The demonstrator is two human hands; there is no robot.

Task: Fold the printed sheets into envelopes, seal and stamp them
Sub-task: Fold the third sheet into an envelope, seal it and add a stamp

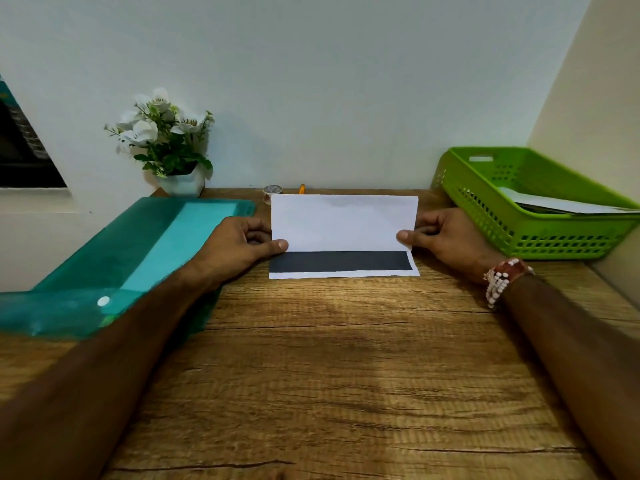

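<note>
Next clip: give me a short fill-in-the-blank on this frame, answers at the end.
1. The sheet pinched by the left hand and right hand bears a ___ band.
2. The basket holding papers is ___.
3. The beaded bracelet is on the ___ wrist.
Answers: black; green; right.

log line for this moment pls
step: folding sheet | left hand: pinches left edge | right hand: pinches right edge | sheet: white flap lifted, dark strip showing below | basket: papers inside

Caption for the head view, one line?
Left hand and right hand pinch the printed sheet by its side edges mid-fold, dark band showing, on the wooden desk.
</note>
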